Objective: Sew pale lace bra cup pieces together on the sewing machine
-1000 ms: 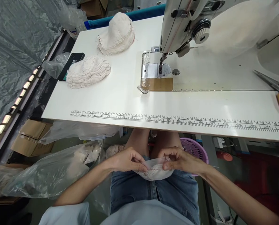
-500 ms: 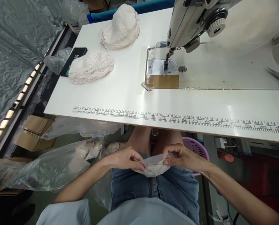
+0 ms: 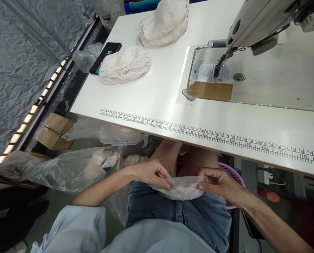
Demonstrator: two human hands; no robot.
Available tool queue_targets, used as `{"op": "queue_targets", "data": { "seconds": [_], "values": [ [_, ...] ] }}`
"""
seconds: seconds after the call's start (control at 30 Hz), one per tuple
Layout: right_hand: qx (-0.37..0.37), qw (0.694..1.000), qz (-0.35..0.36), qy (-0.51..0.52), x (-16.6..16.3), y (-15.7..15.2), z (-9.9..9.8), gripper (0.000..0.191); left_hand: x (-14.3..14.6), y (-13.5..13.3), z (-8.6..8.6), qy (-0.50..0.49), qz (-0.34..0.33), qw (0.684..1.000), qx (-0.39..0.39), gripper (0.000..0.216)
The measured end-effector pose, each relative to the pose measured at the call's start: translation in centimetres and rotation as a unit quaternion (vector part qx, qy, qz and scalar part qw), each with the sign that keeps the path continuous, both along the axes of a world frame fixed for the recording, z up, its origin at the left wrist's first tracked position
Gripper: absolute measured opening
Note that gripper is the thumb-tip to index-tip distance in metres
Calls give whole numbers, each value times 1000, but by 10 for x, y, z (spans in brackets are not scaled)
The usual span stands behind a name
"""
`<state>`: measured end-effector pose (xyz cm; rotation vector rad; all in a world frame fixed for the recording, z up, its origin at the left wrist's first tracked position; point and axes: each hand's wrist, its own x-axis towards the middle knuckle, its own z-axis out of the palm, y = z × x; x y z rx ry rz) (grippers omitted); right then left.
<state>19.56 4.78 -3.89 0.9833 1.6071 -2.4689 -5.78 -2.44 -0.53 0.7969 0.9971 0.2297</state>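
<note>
Over my lap, below the table's front edge, both hands pinch a small white fabric piece with a dotted lace layer. My left hand grips its left end with fingers closed. My right hand holds the right end, thumb and fingers pressed on the cloth. The piece sags between them above my denim shorts. On the white table lie a stack of lace pieces and a taller stack of cream pieces. The sewing machine stands at the upper right, with its needle over the metal plate.
A black phone lies by the table's left edge. A printed ruler runs along the front edge. Clear plastic bags of fabric and cardboard boxes sit on the floor at the left. A purple basket stands by my right knee.
The view has swung to the left, so the table and machine sit further right. Both hands keep hold of the fabric piece on my lap, with the fingers shifted slightly along its edge.
</note>
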Motion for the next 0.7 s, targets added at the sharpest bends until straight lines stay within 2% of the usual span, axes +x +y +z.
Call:
{"op": "queue_targets", "data": {
  "seconds": [0.23, 0.47, 0.7],
  "values": [
    [31, 999, 10, -5, -5, -4, 7, 31, -8, -6, -9, -14, -12, 1000, 16, 41],
    [27, 999, 0, -22, -11, -4, 13, 34, -13, -6, -7, -36, -49, 997, 47, 43],
    [21, 999, -2, -25, -13, -4, 15, 36, -10, -6, -4, -43, -20, 998, 31, 49]
  ]
}}
